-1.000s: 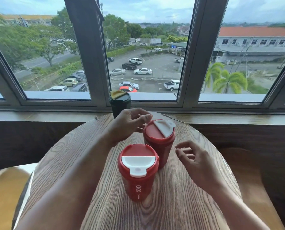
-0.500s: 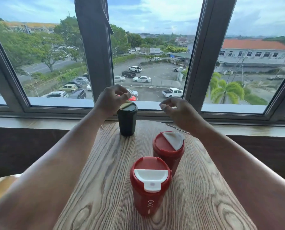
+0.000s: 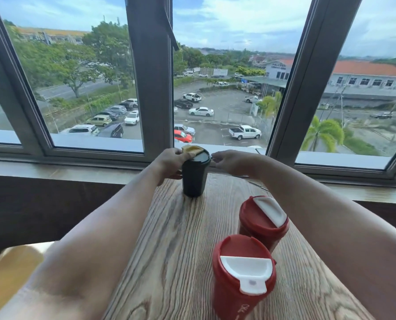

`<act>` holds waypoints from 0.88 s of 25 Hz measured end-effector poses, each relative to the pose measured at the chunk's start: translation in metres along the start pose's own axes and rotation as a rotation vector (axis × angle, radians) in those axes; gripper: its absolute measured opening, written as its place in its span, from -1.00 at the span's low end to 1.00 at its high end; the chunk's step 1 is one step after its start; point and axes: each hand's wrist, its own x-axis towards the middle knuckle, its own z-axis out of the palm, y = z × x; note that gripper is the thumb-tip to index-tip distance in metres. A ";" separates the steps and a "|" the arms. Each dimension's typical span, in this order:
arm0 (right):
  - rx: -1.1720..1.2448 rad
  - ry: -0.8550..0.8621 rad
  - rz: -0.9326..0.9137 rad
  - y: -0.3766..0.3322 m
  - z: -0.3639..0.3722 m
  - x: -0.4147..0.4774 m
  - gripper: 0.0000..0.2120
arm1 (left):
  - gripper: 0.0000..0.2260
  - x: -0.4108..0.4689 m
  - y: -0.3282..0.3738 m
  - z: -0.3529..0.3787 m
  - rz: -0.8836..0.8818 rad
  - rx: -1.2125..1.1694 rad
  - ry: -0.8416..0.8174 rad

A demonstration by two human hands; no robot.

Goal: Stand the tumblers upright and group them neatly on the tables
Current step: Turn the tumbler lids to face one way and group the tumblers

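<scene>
Mostly hidden: left hand fingers wrap dark tumbler; right hand beside lid, grip unclear.

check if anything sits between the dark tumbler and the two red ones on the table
Nothing visible does. The dark tumbler stands at the far edge, left hand on it, and only bare table lies between it and the red tumblers.
</scene>
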 end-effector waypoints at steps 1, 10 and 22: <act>0.055 -0.011 -0.016 -0.001 0.001 -0.001 -0.74 | -0.71 0.001 -0.001 0.000 0.021 -0.024 0.009; 0.177 0.061 -0.177 0.002 -0.010 -0.060 -0.70 | -0.67 -0.047 -0.001 -0.001 0.163 0.023 0.017; 0.167 0.144 -0.270 0.047 0.002 -0.130 -0.74 | -0.85 -0.132 -0.011 0.037 0.194 0.056 -0.043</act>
